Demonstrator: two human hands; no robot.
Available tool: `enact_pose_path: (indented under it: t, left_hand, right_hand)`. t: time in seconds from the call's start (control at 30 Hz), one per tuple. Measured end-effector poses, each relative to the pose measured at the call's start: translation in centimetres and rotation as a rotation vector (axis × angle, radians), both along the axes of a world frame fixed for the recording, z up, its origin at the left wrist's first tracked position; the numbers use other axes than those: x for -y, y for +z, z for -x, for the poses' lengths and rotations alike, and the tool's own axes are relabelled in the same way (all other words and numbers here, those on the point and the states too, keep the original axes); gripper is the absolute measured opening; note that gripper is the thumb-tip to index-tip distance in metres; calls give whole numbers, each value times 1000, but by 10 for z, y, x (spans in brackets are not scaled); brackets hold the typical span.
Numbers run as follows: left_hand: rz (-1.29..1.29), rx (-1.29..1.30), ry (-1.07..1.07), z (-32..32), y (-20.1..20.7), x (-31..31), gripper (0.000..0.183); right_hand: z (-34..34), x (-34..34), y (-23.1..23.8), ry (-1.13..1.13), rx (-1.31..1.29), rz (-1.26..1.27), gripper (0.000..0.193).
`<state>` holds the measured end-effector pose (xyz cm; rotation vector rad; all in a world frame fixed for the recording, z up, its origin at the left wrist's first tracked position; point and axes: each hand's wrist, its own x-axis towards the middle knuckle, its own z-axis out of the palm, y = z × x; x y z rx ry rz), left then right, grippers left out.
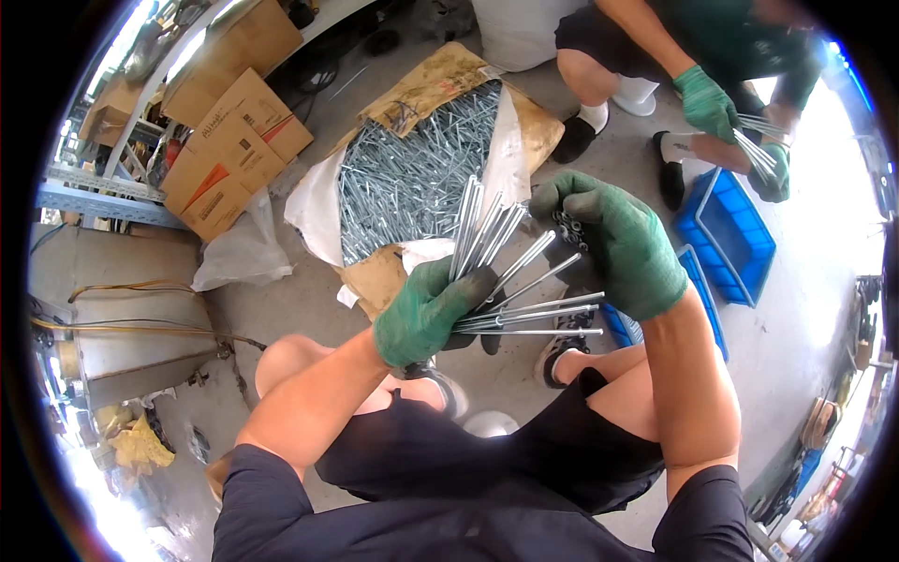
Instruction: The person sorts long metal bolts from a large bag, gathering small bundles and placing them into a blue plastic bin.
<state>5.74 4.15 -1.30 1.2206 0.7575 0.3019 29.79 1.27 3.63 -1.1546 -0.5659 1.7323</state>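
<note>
My left hand [423, 314], in a green glove with dark fingertips, is closed round a fanned bunch of long thin metal rods [496, 234]. Their free ends spread up and to the right. Close by on the right, my right hand [627, 244], gloved the same way, curls its fingers round several small metal rings [568, 229]; whether these are nuts or washers I cannot make out. Its fingers are near the rod ends but seem apart from them. Beyond my hands lies a big heap of similar rods [412, 178] in an opened sack [506, 150].
At the upper right a co-worker's green-gloved hands [707, 103] hold more rods [757, 157]. Blue plastic crates [763, 262] stand on the floor to my right. Cardboard boxes [234, 150] and a clear plastic bag [245, 253] sit left of the sack, near a metal cabinet [131, 328].
</note>
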Motion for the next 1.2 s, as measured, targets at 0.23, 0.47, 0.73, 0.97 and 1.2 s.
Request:
enact_pose_path:
  t: [0.23, 0.47, 0.73, 0.97, 1.2]
  left_hand:
    - [24, 79, 172, -12, 1, 8, 33]
    - [-29, 75, 113, -7, -3, 1, 33]
    - [2, 41, 61, -6, -2, 4, 35]
    - [22, 18, 54, -5, 0, 0, 31]
    - [62, 96, 79, -8, 1, 4, 44]
  right_hand:
    - [-8, -5, -1, 53, 233, -131, 24]
    - [-11, -7, -4, 79, 299, -130, 31]
    - [-9, -5, -4, -41, 130, -57, 29]
    - [-7, -3, -1, 17, 233, -101, 28]
    - [-8, -4, -8, 36, 293, -135, 30]
